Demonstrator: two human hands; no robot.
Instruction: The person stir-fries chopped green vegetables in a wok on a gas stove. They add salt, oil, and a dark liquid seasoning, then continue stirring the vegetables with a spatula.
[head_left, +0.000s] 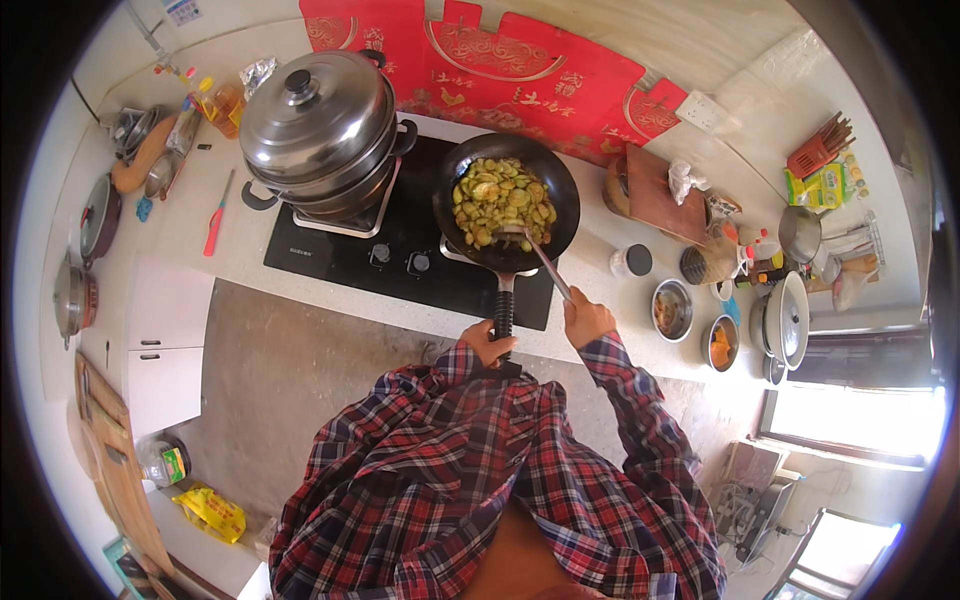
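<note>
A black wok (566, 195) sits over the right burner of a black glass gas hob (330, 259), its ribbed handle pointing towards me. Browned green-yellow vegetable slices (499, 199) fill its middle. My left hand (487, 343) is closed round the near end of the wok's handle. In my right hand (589, 321) is the handle of a metal spatula (551, 270), whose blade rests among the slices at their near right edge. On the left burner stands a large lidded steel steamer pot (315, 127).
Right of the hob are a black-lidded jar (637, 260), a steel bowl of food (671, 309), a bowl with orange pieces (721, 343) and a lidded white pot (791, 322). A red-handled knife (216, 225) lies left. Red printed cardboard (502, 67) lines the wall behind.
</note>
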